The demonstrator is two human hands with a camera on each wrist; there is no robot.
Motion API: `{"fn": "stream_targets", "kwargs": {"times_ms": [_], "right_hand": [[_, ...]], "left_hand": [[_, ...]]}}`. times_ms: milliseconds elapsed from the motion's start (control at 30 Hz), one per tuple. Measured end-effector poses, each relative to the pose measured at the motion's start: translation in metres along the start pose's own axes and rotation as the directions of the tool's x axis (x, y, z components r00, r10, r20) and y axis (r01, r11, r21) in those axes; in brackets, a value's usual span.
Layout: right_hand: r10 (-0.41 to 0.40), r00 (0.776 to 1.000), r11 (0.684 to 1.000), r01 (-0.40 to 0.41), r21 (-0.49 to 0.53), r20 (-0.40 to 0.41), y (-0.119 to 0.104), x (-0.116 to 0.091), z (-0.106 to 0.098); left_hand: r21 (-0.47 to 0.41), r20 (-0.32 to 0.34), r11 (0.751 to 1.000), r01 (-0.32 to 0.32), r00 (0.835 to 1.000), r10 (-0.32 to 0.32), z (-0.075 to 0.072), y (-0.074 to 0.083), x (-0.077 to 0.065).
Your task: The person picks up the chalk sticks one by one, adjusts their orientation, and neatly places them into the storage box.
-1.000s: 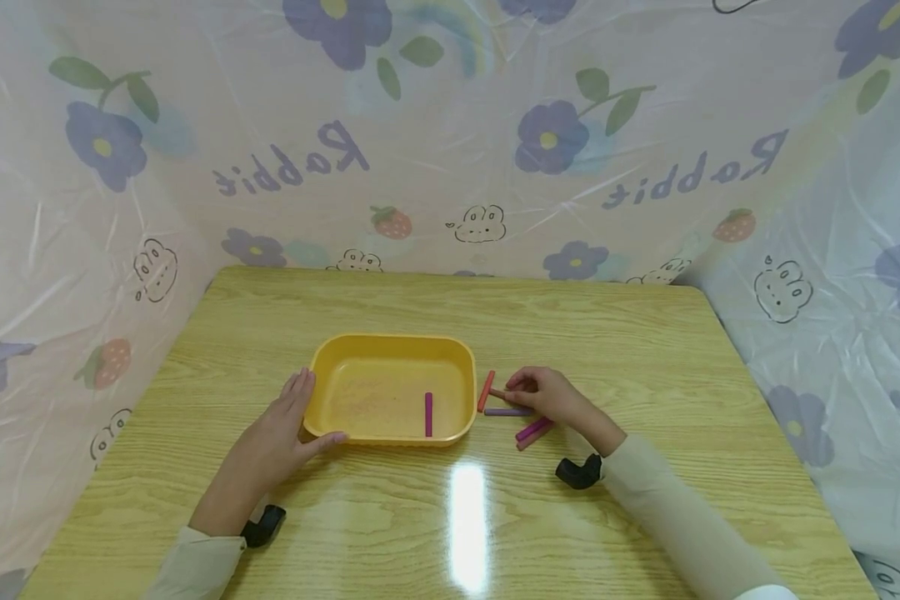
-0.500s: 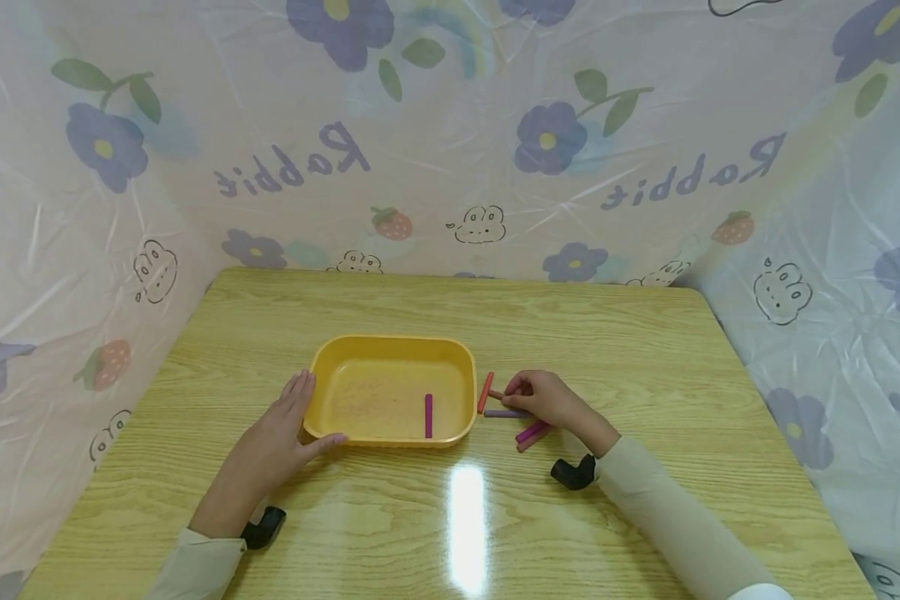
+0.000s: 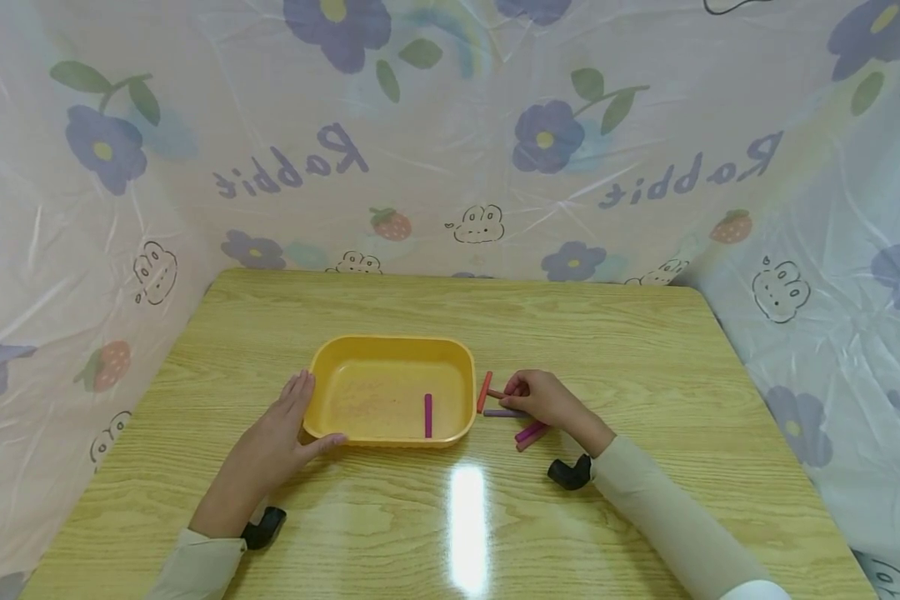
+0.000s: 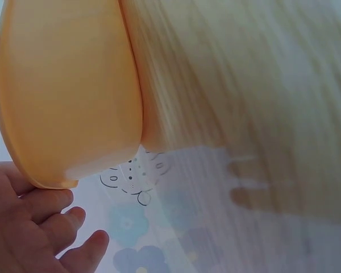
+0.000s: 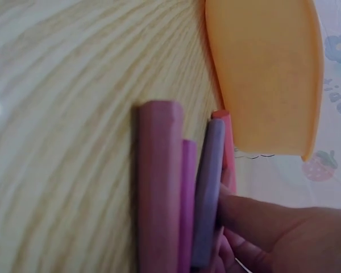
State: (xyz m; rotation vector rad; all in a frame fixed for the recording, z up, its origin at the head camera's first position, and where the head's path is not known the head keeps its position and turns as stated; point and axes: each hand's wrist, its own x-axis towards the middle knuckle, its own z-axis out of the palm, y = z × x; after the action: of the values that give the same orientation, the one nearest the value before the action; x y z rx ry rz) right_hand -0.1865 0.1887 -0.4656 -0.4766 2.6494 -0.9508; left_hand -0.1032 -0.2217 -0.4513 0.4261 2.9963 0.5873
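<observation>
My left hand (image 3: 270, 437) rests against the left end of a yellow plastic tray (image 3: 390, 439), fingers straight and thumb on the front rim. One magenta crayon (image 3: 428, 416) lies inside the tray. To the right of it, my right hand (image 3: 551, 400) pinches a brown crayon (image 3: 496, 393) between thumb and fingers; its far end meets an orange-red crayon (image 3: 484, 392). A purple crayon (image 3: 504, 413) lies just in front of the fingers. Nearer the wrist, a second magenta crayon (image 5: 187, 199) and a dull pink crayon (image 5: 159, 182) lie side by side.
The wood-grain table (image 3: 390, 517) carries everything. Printed plastic sheeting (image 3: 435, 150) stands behind it and along both sides. A black curved piece (image 3: 570, 472) sits at the right wrist, another black piece (image 3: 265, 527) at the left.
My right hand has shifted slightly and the fingers have closed in on the brown crayon. The left hand and the tray stay where they were.
</observation>
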Motion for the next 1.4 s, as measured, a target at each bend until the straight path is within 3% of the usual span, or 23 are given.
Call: {"fn": "stream_targets", "kwargs": {"times_ms": [633,967,1100,1233,1400], "right_hand": [[0.016,1.0,1.0,-0.016,0.016,0.001,0.003,-0.003,-0.005],[0.064,0.996,0.976,-0.051,0.212,-0.057,0.009,-0.002,-0.013],[0.1,0.994,0.929,-0.08,0.36,-0.039,0.006,-0.003,-0.018],[0.123,0.992,0.856,-0.103,0.507,-0.006,0.001,-0.005,-0.023],[0.133,0.991,0.781,-0.122,0.612,0.027,-0.006,-0.006,-0.026]], "left_hand": [[-0.006,0.005,1.0,-0.002,1.0,0.002,0.0,0.0,0.001],[-0.007,0.005,1.0,-0.005,1.0,0.005,-0.001,0.001,0.0],[-0.004,0.003,1.0,-0.005,1.0,0.005,-0.001,0.001,0.0],[-0.003,0.003,1.0,-0.003,1.0,0.003,-0.001,0.001,-0.001],[-0.004,0.004,1.0,-0.006,1.0,0.006,-0.002,0.001,-0.001]]}}
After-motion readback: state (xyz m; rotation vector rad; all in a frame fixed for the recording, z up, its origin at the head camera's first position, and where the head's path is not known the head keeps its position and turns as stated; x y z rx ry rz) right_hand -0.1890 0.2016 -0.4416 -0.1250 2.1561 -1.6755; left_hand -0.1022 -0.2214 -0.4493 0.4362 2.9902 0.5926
